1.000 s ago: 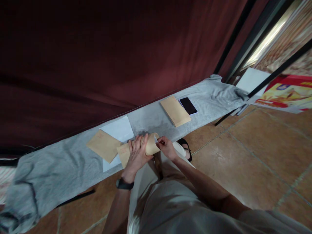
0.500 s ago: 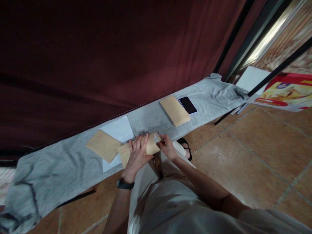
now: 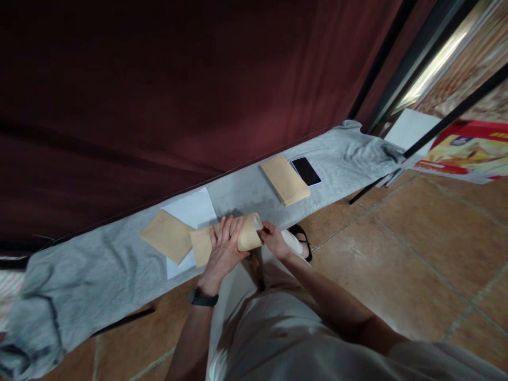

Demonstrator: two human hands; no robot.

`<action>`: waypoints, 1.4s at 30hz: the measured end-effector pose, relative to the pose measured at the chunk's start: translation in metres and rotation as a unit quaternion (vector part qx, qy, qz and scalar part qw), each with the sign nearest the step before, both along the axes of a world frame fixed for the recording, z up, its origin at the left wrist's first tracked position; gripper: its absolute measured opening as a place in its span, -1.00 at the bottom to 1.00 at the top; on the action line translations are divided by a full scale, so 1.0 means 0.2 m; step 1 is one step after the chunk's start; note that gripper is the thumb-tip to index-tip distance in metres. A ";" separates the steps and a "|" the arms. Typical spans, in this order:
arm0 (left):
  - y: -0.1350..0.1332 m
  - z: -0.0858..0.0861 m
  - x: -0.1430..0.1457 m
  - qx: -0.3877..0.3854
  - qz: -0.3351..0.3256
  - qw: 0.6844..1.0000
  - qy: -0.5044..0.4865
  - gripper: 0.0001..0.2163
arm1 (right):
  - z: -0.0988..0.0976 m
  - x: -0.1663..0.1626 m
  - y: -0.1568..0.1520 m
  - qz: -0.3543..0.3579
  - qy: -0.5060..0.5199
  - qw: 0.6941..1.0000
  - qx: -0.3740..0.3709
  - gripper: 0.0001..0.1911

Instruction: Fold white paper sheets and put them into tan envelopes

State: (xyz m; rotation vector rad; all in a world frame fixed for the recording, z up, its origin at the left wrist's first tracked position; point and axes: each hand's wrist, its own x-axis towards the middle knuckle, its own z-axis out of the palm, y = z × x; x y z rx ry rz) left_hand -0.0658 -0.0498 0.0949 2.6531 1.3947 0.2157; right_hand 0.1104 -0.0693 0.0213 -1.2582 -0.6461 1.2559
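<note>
A tan paper envelope (image 3: 249,235) lies near the front edge of the cloth-covered bench, its right end curled up so that a pale inside shows. Across its middle my left hand (image 3: 225,254) rests with fingers spread, pressing it down. At the curled end my right hand (image 3: 274,241) has its fingertips closed on the envelope's edge. Left of my hands another tan envelope (image 3: 167,238) lies at an angle over sheets of white paper (image 3: 195,206). The held envelope's left end also overlaps the white paper.
Farther right on the grey cloth (image 3: 238,193) lie a stack of tan envelopes (image 3: 283,180) and a dark-screened phone (image 3: 306,171). A dark red curtain (image 3: 198,95) hangs behind the bench. A red and yellow box (image 3: 470,151) stands at right, beyond a black bar (image 3: 456,111).
The curled end of the envelope has shifted slightly, and my right fingers have moved a little down and right along its edge. My left hand stays spread on it.
</note>
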 end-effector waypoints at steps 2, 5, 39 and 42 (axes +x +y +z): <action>0.00 0.01 0.00 0.017 0.007 1.000 -0.021 -0.01 | 0.00 0.00 0.02 -0.021 0.040 0.999 -0.010 -0.87; -0.03 0.00 0.02 0.054 0.057 0.992 -0.095 -0.14 | 0.01 0.02 0.06 -0.051 0.070 0.996 -0.020 -0.80; 0.23 -0.30 0.19 -0.358 0.349 0.700 -0.509 -0.80 | -0.02 0.15 0.16 -0.005 0.024 0.993 -0.112 -0.68; 0.23 -0.32 0.17 -0.333 0.362 0.720 -0.489 -0.86 | -0.04 0.18 0.15 -0.004 -0.024 0.993 -0.113 -0.72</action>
